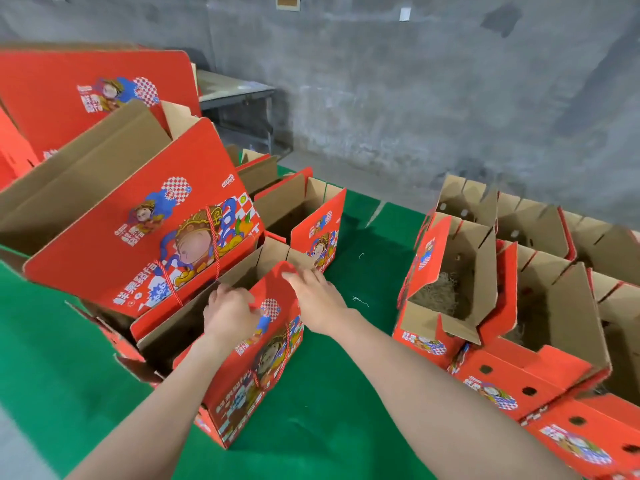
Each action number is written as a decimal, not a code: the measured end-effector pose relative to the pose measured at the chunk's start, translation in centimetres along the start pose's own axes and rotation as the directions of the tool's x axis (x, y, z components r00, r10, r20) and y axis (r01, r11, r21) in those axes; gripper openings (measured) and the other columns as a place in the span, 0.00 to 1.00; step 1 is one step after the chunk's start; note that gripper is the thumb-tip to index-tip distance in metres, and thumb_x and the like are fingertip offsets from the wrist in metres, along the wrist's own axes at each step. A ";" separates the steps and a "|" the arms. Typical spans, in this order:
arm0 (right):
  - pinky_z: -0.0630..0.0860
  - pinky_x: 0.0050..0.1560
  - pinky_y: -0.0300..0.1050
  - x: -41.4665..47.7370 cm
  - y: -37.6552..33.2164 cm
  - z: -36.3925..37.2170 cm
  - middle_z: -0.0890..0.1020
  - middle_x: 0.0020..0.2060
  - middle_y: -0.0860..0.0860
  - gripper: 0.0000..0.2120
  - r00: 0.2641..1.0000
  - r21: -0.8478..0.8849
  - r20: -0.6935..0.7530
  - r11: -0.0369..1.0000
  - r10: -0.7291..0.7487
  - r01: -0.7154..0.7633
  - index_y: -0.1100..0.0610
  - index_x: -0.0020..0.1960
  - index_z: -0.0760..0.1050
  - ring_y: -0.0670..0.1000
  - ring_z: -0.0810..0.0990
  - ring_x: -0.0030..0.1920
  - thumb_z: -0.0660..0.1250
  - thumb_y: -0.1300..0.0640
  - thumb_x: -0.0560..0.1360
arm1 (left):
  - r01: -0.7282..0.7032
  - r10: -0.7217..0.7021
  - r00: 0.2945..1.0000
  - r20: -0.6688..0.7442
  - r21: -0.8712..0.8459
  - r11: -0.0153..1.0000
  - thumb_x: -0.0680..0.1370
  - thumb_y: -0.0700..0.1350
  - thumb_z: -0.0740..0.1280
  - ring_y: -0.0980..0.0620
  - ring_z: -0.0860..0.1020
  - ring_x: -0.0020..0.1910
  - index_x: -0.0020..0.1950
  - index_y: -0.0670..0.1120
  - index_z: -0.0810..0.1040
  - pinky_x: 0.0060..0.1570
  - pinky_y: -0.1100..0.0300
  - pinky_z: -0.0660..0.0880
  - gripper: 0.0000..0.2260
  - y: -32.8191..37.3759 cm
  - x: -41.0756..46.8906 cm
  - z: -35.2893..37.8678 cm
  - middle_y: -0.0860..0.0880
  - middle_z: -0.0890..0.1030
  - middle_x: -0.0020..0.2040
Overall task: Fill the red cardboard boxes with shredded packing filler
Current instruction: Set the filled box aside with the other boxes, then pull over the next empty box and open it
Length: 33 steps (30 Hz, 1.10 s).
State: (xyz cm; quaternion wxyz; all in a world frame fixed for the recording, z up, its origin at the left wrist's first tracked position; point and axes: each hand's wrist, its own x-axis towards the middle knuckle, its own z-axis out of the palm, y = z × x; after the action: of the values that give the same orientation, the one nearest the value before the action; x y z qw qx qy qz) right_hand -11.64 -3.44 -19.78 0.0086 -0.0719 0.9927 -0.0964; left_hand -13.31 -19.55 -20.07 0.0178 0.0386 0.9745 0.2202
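Forearms [433, 393]: both bare, reaching in from the bottom edge over the green mat [329, 427].
Left hand [230, 311]: fingers curled over the top edge of the box's front flap [277, 289], gripping it.
Right hand [318, 296]: fingers straight and a little spread, tips lying on the flap's upper corner, not wrapped round it.
Box [270, 368]: red, standing open on the mat in the middle, under both hands; its inside is dark, so any contents cannot be made out.
Filler [436, 294]: straw-coloured shreds at the bottom of the right box [426, 271], well apart from both hands; a few loose strands lie on the mat near the right hand.
Lid [145, 230]: large red panel, tilted, behind the left hand, with a red cord handle [214, 237] across it.
Writing: a small "GOOD" logo near the lid's upper edge; digits that look like 666 on a blue burst lower down; large white Chinese characters, not clear enough to read; a cartoon figure is printed on every red face.
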 end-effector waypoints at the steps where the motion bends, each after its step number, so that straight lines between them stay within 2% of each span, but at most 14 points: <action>1: 0.61 0.67 0.58 -0.4 0.4 0.0 0.56 0.72 0.57 0.38 1.000 -0.009 0.017 1.000 -0.001 0.001 0.50 0.74 0.50 0.59 0.53 0.71 0.62 0.70 0.70 | -0.032 0.032 0.999 -0.011 -0.024 0.999 0.73 0.40 0.67 0.43 0.75 0.58 0.50 0.45 0.81 0.57 0.50 0.74 0.07 0.0 0.0 0.0 0.44 0.78 0.57; 5: 0.58 0.69 0.59 -2.4 1.9 0.0 0.51 0.73 0.55 0.37 0.992 -0.013 0.107 0.998 0.069 -0.068 0.49 0.75 0.48 0.58 0.47 0.74 0.61 0.69 0.73 | -0.073 0.077 0.996 0.052 -0.069 0.995 0.71 0.45 0.72 0.43 0.77 0.56 0.57 0.42 0.77 0.55 0.53 0.74 0.16 0.8 0.0 -0.7 0.45 0.80 0.52; 7: 0.56 0.70 0.59 -3.2 2.2 -0.3 0.48 0.75 0.54 0.37 0.987 0.000 0.116 0.994 0.110 -0.111 0.48 0.75 0.48 0.58 0.45 0.74 0.59 0.70 0.73 | -0.130 0.141 0.974 0.176 -0.073 0.989 0.73 0.41 0.68 0.44 0.80 0.50 0.51 0.41 0.80 0.48 0.55 0.76 0.09 1.2 -0.7 -0.7 0.45 0.80 0.46; 13: 0.62 0.67 0.55 -5.5 4.1 -3.1 0.59 0.72 0.55 0.22 0.982 0.103 -0.101 0.984 0.157 -0.147 0.54 0.72 0.59 0.57 0.56 0.72 0.56 0.57 0.79 | -0.464 0.464 0.869 0.172 -0.044 0.885 0.73 0.40 0.65 0.51 0.76 0.38 0.42 0.46 0.83 0.40 0.61 0.72 0.07 3.9 -6.2 1.0 0.50 0.81 0.39; 17: 0.58 0.69 0.54 -9.6 7.2 -5.1 0.62 0.71 0.55 0.30 0.983 -0.124 0.058 0.978 0.177 -0.169 0.51 0.73 0.58 0.56 0.59 0.72 0.65 0.53 0.74 | -0.729 0.708 0.637 0.306 -0.059 0.682 0.74 0.45 0.63 0.48 0.76 0.51 0.53 0.50 0.83 0.53 0.58 0.71 0.11 8.0 -12.5 3.6 0.49 0.81 0.49; 19: 0.71 0.54 0.46 -12.7 9.1 -5.2 0.75 0.62 0.54 0.21 0.960 -0.216 0.184 0.962 0.210 -0.169 0.50 0.65 0.72 0.57 0.71 0.64 0.65 0.56 0.72 | -0.812 0.771 0.489 0.409 -0.111 0.573 0.74 0.45 0.64 0.46 0.76 0.50 0.51 0.49 0.82 0.50 0.59 0.71 0.10 10.2 -15.1 4.4 0.46 0.81 0.47; 21: 0.70 0.37 0.41 -15.9 11.4 -5.0 0.79 0.53 0.56 0.13 0.937 -0.247 0.251 0.952 0.242 -0.179 0.55 0.56 0.78 0.58 0.76 0.56 0.62 0.59 0.73 | -0.838 0.807 0.322 0.495 -0.247 0.486 0.75 0.45 0.64 0.45 0.76 0.46 0.47 0.45 0.82 0.46 0.60 0.70 0.08 12.2 -16.9 5.1 0.44 0.82 0.44; 23: 0.69 0.42 0.43 -19.3 13.7 -5.3 0.78 0.54 0.58 0.12 0.912 -0.240 0.285 0.943 0.296 -0.231 0.59 0.55 0.77 0.59 0.75 0.56 0.62 0.60 0.74 | -0.805 0.808 0.200 0.555 -0.377 0.458 0.77 0.49 0.63 0.46 0.78 0.42 0.43 0.43 0.81 0.43 0.58 0.72 0.12 14.4 -18.3 5.9 0.45 0.82 0.40; 24: 0.68 0.43 0.43 -20.9 14.7 -5.6 0.78 0.53 0.59 0.11 0.901 -0.238 0.298 0.939 0.315 -0.250 0.60 0.54 0.77 0.59 0.75 0.56 0.63 0.59 0.74 | -0.792 0.812 0.194 0.550 -0.401 0.461 0.78 0.51 0.62 0.47 0.77 0.39 0.41 0.42 0.80 0.43 0.56 0.72 0.15 15.5 -19.1 6.4 0.46 0.80 0.37; 26: 0.66 0.44 0.43 -24.5 16.5 -6.2 0.79 0.52 0.60 0.10 0.885 -0.231 0.326 0.936 0.333 -0.267 0.62 0.52 0.77 0.59 0.75 0.55 0.63 0.60 0.73 | -0.772 0.873 0.305 0.380 -0.438 0.460 0.78 0.50 0.63 0.49 0.75 0.41 0.41 0.45 0.77 0.46 0.55 0.71 0.11 17.8 -20.1 7.6 0.51 0.76 0.39; 28: 0.65 0.43 0.43 -28.1 17.9 -6.6 0.79 0.53 0.60 0.11 0.882 -0.209 0.335 0.939 0.330 -0.272 0.62 0.54 0.77 0.59 0.76 0.54 0.62 0.62 0.73 | -0.827 0.882 0.456 0.121 -0.307 0.470 0.76 0.47 0.66 0.50 0.72 0.53 0.52 0.48 0.75 0.56 0.55 0.67 0.07 20.3 -20.1 8.9 0.52 0.72 0.52; 29: 0.66 0.44 0.42 -29.9 18.5 -6.8 0.79 0.53 0.60 0.13 0.880 -0.189 0.335 0.939 0.338 -0.288 0.61 0.55 0.77 0.59 0.76 0.54 0.62 0.63 0.73 | -0.853 0.869 0.487 0.088 -0.165 0.495 0.74 0.48 0.68 0.50 0.68 0.60 0.60 0.49 0.72 0.61 0.55 0.63 0.15 21.6 -19.8 9.6 0.52 0.70 0.59; 31: 0.67 0.46 0.44 -33.2 19.5 -7.3 0.79 0.53 0.60 0.12 0.859 -0.188 0.348 0.925 0.376 -0.329 0.62 0.54 0.77 0.58 0.76 0.54 0.61 0.64 0.73 | -0.865 0.843 0.499 0.201 0.063 0.498 0.74 0.50 0.68 0.49 0.63 0.67 0.69 0.50 0.66 0.68 0.51 0.58 0.25 24.2 -19.0 11.1 0.51 0.66 0.67; 33: 0.61 0.39 0.44 -36.3 20.5 -7.6 0.79 0.51 0.62 0.09 0.825 -0.189 0.373 0.905 0.424 -0.380 0.65 0.50 0.77 0.59 0.76 0.53 0.62 0.64 0.73 | -0.863 0.797 0.481 0.365 0.038 0.503 0.76 0.50 0.65 0.47 0.69 0.65 0.65 0.50 0.71 0.64 0.51 0.64 0.17 26.7 -19.4 12.4 0.50 0.74 0.65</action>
State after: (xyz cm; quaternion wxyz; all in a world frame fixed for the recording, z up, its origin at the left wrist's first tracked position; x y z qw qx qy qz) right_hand 21.14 23.17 -16.12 0.2303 0.1202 0.9654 -0.0221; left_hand 8.43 8.19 -19.44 0.0519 0.5423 0.8343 0.0847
